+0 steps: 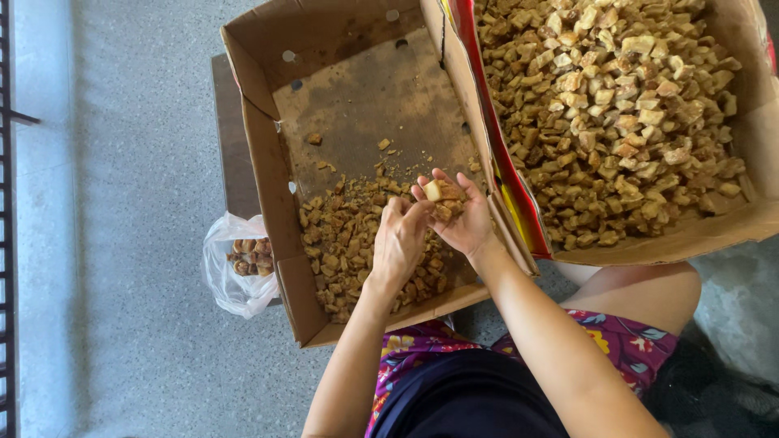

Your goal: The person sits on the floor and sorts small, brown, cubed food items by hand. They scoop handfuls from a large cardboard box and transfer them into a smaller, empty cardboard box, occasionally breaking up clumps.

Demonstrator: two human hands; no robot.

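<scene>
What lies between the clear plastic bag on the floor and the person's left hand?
In the head view, the brown cardboard box's side wall and brown chunks.

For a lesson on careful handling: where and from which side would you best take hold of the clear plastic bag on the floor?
Probably at the gathered open top of the plastic bag, coming from above. The film is soft and slumped against the cardboard box, and the brown pieces sit low inside.

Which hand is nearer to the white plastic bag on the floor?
Left. The left hand is over the near box's pieces, closer to the white plastic bag outside that box's left wall. The right hand, cupping pieces, is farther right.
</scene>
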